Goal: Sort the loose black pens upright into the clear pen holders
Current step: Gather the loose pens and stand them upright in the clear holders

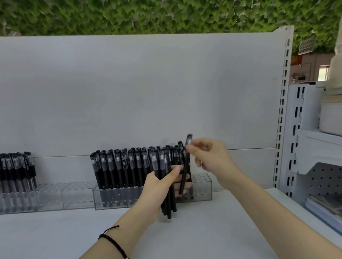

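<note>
A clear pen holder (pixel 202 187) stands on the white shelf (pixel 213 227), filled with several upright black pens (pixel 126 169) except for open slots at its right end. My left hand (pixel 161 182) grips a bundle of black pens (pixel 169 208) upright in front of the holder. My right hand (pixel 210 157) pinches the cap end of a single black pen (pixel 186 168), which slants down with its tip over the holder's right part.
More clear holders (pixel 69 195) stand to the left, the far-left one full of black pens (pixel 9 171). A white back panel (pixel 143 90) rises behind. A slotted upright (pixel 283 105) and shelving with stacked goods (pixel 337 208) lie at the right.
</note>
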A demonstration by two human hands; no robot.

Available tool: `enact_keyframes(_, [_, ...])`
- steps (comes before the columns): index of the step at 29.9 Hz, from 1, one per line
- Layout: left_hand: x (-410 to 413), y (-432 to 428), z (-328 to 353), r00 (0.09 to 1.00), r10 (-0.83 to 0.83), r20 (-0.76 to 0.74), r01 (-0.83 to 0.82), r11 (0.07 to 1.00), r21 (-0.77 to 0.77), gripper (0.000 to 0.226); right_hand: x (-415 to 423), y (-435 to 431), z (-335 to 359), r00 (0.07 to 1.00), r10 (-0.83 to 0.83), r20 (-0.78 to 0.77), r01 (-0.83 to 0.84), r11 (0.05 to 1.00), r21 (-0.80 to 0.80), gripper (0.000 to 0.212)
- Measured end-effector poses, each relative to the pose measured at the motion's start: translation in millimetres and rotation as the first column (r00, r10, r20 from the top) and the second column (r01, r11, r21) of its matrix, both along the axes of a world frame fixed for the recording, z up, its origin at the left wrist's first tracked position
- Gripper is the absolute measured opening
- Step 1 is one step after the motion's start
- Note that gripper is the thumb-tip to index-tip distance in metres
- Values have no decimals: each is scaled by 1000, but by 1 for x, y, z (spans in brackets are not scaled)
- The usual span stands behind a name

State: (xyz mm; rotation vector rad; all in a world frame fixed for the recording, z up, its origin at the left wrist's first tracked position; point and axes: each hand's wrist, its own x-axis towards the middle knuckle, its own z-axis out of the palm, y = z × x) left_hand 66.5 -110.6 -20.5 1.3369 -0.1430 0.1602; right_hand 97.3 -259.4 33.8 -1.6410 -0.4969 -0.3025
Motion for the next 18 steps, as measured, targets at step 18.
enact_keyframes(18, [9,7,-1,985,169,-31,-170,985,-33,27,42,-18,-20,923,-353,150,366,928,-66,4])
